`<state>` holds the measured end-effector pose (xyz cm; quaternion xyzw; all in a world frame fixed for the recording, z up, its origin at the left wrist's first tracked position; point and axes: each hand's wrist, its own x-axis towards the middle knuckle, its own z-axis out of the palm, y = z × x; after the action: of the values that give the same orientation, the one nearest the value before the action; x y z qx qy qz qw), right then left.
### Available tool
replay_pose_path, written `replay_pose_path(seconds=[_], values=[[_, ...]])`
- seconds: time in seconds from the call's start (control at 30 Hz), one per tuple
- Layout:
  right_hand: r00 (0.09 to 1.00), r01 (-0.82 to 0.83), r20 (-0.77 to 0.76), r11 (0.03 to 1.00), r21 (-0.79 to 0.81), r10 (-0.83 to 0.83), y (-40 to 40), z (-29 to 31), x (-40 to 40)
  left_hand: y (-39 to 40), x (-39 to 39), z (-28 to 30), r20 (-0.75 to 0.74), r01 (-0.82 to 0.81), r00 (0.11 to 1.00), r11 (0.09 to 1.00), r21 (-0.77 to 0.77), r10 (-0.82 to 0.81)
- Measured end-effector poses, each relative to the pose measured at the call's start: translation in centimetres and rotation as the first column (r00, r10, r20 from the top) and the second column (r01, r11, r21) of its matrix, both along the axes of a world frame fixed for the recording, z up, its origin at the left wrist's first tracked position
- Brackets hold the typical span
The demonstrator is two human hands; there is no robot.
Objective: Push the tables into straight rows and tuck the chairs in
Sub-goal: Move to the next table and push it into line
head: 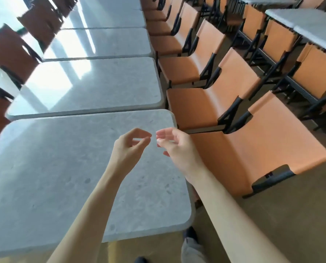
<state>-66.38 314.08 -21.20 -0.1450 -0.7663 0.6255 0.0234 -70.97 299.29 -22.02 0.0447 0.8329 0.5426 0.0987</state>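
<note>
Both hands hover empty above the nearest table (67, 177), fingers loosely curled: left hand (129, 147), right hand (174, 147). The nearest chair (253, 149) stands just right of the table, closest to the right hand, its seat already partly under the table's edge.

Only one view is showing the scene, so nothing is being shared with a second view. The head camera is looking forward and steeply down, from above the near end of a row of grey tables (67, 168). It is tilting, so the row is running up toward the top left. The nearest table is lying close under the lens, with both forearms entering from the bottom edge. On the right, orange chairs (262, 145) are receding toward the top.
</note>
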Motion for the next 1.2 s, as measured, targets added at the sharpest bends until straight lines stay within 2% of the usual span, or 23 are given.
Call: replay_pose_path(seconds=[0.2,0.47,0.57,0.73,0.97,1.07,1.13,1.2], values=[[0.955,-0.295,-0.002,0.955,0.045,0.295,2.9,-1.2,-2.5,4.0,2.5,-0.5,0.001,-0.287,0.958,0.958,0.008,0.287],[0.784,-0.620,-0.017,0.784,-0.016,0.620,2.1,-1.6,-0.9,5.3,9.5,-0.6,0.004,-0.584,0.811,0.811,0.025,0.584],[0.714,-0.700,0.005,0.713,0.029,0.700,1.8,-2.9,1.3,6.2,11.7,-2.1,0.005,-0.673,0.740,0.740,0.015,0.673],[0.611,-0.791,0.124,0.593,0.154,0.782,5.1,-8.1,5.5,10.0,16.8,-7.3,0.113,-0.735,0.668,0.676,-0.061,0.736],[0.392,-0.915,0.351,0.321,0.242,0.850,13.8,-15.9,13.9,19.0,28.3,-15.8,0.325,-0.796,0.527,0.590,-0.134,0.785],[0.335,-0.926,0.384,0.225,0.303,0.861,16.2,-17.4,15.5,21.2,30.8,-17.5,0.312,-0.810,0.492,0.559,-0.177,0.813],[0.315,-0.907,0.379,0.159,0.390,0.870,17.1,-17.9,15.0,21.7,31.0,-17.9,0.248,-0.807,0.497,0.548,-0.220,0.832],[0.259,-0.875,0.379,0.049,0.482,0.888,17.6,-18.0,13.7,22.0,30.6,-18.2,0.146,-0.768,0.530,0.546,-0.335,0.835]])
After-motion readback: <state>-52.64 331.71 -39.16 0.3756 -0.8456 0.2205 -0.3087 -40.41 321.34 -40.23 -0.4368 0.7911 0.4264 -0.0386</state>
